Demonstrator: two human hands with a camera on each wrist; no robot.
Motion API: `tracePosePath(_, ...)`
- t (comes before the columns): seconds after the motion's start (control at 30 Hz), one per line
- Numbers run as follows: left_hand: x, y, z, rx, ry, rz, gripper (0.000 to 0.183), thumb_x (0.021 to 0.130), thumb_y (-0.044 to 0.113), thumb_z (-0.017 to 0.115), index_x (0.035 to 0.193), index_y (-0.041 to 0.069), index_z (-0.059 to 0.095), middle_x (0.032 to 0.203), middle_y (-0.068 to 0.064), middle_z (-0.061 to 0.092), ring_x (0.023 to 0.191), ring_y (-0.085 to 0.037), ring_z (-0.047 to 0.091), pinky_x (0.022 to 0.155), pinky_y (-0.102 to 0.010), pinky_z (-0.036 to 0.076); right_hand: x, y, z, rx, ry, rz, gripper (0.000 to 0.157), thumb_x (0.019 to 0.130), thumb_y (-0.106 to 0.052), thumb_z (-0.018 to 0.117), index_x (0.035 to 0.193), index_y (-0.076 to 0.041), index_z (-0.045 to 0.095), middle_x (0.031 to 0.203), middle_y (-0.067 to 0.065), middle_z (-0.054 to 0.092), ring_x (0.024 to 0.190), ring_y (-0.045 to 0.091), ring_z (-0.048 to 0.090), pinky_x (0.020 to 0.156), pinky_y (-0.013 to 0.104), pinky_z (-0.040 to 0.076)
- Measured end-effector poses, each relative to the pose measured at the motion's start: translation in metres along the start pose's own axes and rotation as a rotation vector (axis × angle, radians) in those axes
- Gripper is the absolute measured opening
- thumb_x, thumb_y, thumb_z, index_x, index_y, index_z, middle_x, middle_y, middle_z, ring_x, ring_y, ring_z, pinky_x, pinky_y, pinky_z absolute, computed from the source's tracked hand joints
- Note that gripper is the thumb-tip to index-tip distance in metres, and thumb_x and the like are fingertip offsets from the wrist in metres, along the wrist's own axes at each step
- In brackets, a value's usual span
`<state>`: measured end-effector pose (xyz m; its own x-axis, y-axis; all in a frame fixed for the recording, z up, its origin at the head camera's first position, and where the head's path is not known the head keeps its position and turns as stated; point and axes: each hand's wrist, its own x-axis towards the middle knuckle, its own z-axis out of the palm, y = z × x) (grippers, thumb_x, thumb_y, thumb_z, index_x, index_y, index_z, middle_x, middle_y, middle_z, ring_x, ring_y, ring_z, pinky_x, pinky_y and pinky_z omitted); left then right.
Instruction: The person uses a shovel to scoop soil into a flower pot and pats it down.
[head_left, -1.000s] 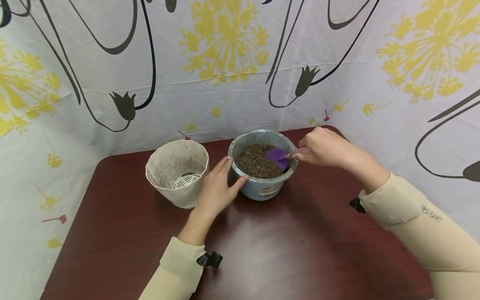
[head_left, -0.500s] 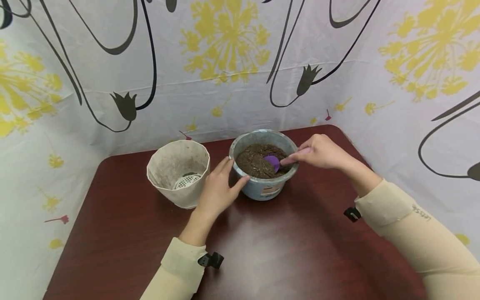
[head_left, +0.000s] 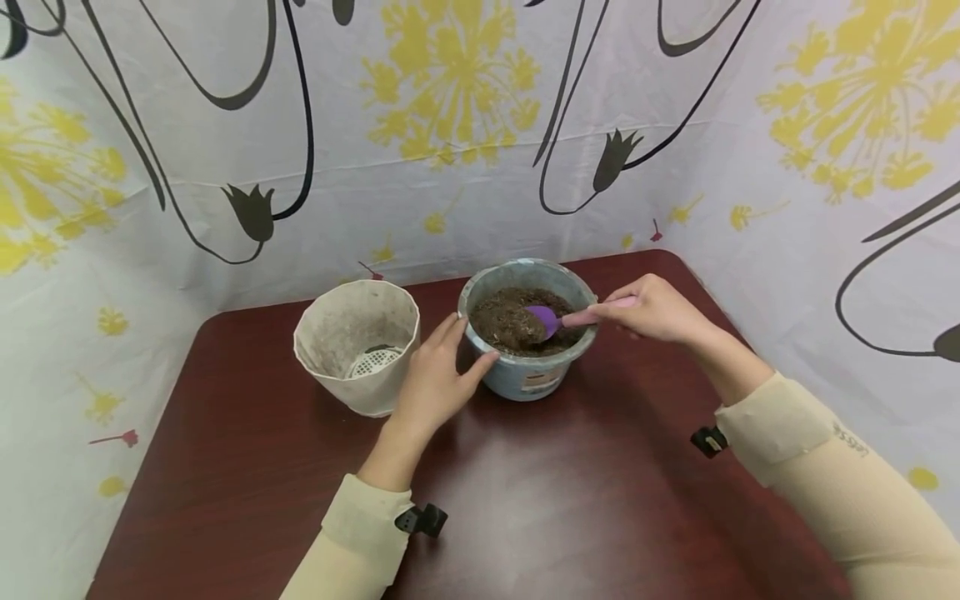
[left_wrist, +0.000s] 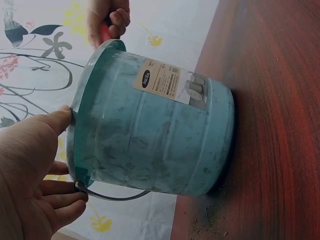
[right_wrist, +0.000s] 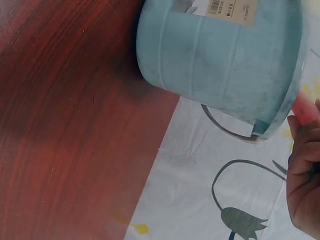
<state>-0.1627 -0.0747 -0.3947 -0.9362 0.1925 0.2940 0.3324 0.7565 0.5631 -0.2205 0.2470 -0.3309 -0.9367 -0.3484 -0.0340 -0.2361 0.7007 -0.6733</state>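
Observation:
A light-blue bucket [head_left: 525, 379] stands on the table, partly filled with dark soil [head_left: 502, 321]. My right hand [head_left: 652, 308] grips the pink handle of a small hand trowel [head_left: 545, 320]. The trowel's purple blade is partly sunk in the soil, with some soil on it. At the bucket's left side my left hand [head_left: 438, 375] touches the rim with spread, nearly straight fingers and thumb. The left wrist view shows the left thumb [left_wrist: 60, 117] at the rim and the fingertips near the handle joint. In the right wrist view the right hand [right_wrist: 306, 175] is partly cut off.
A whitish empty pot [head_left: 356, 333] with a perforated bottom stands left of the bucket, close to my left hand. Both stand on a dark red-brown table [head_left: 525, 500]. A patterned cloth [head_left: 480, 192] hangs behind. The bucket's thin handle [left_wrist: 115, 198] hangs down its side.
My right hand has moved slightly right and down, and the trowel now lies flatter, its blade lifted somewhat with soil on it. The left hand, bucket and pot stay in place.

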Motion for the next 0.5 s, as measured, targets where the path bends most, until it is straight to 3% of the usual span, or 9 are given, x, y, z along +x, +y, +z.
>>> tracePosePath(0.07,-0.0003,-0.0003,0.0004,0.006,-0.002,0.001,0.076,0.096,0.055,0.063,0.148,0.002,0.05,0.152,-0.02,0.046,0.135,-0.04,0.05,0.11,-0.052,0.042,-0.0014,0.0024,0.0006,0.03,0.0,0.001,0.018,0.1,-0.039,0.065,0.099,-0.038,0.082,0.049,-0.002,0.037,0.047,0.01,0.031,0.04,0.027,0.023)
tracePosePath(0.17,-0.0003,-0.0009,0.0018,0.01,-0.003,0.003,0.076,0.095,0.056,0.064,0.148,0.002,0.05,0.152,-0.02,0.046,0.135,-0.04,0.05,0.11,-0.052,0.042,-0.0036,0.0064,0.001,0.071,0.001,-0.003,0.02,0.099,-0.04,0.065,0.099,-0.032,0.083,0.058,-0.005,0.061,0.047,0.01,0.031,0.039,0.028,0.023)
tracePosePath(0.23,-0.0004,-0.0013,0.0021,0.01,-0.001,0.002,0.077,0.095,0.055,0.064,0.148,0.002,0.05,0.152,-0.02,0.047,0.135,-0.04,0.05,0.11,-0.052,0.042,-0.0042,0.0086,0.0011,0.093,0.003,-0.012,0.023,0.1,-0.04,0.064,0.098,-0.027,0.084,0.076,-0.008,0.075,0.047,0.01,0.032,0.038,0.027,0.023)
tracePosePath(0.33,-0.0001,-0.0015,0.0016,0.007,0.007,0.007,0.077,0.095,0.055,0.064,0.148,0.001,0.05,0.152,-0.02,0.047,0.135,-0.04,0.05,0.111,-0.051,0.042,-0.0046,0.0102,0.0013,0.125,0.009,-0.016,0.026,0.1,-0.04,0.064,0.097,-0.023,0.084,0.098,-0.008,0.078,0.047,0.01,0.034,0.039,0.026,0.024)
tracePosePath(0.5,0.0004,-0.0021,0.0007,0.015,0.009,0.008,0.077,0.095,0.056,0.064,0.148,0.001,0.05,0.152,-0.019,0.047,0.135,-0.039,0.05,0.111,-0.05,0.042,-0.0051,0.0108,0.0008,0.158,0.013,-0.019,0.022,0.1,-0.039,0.065,0.101,-0.026,0.083,0.101,-0.007,0.078,0.048,0.01,0.031,0.037,0.028,0.021)
